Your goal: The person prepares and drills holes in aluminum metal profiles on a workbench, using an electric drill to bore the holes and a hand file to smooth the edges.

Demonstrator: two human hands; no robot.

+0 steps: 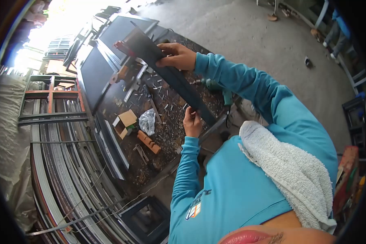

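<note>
A long dark metal profile (pixel 179 83) slants over the workbench, its wider end raised at the upper left. My right hand (pixel 177 56) grips it near that end, thumb on the face and fingers at the far edge. My left hand (pixel 192 123) is at its near edge lower down, fingers bent and pressed together; whatever they hold is too small to name. A green power drill (pixel 227 96) lies beyond the profile. Between the profile and a notched orange-brown block (pixel 149 142) are a clear plastic bag (pixel 147 122) and an open small carton (pixel 127 118).
The dark workbench (pixel 166 142) carries metal offcuts and shavings. Large dark panels (pixel 94 73) stand at its far left. Long metal profiles (pixel 61 162) are stacked at left, beside a red-brown frame (pixel 51 95). Another person's legs (pixel 336 38) show at the upper right.
</note>
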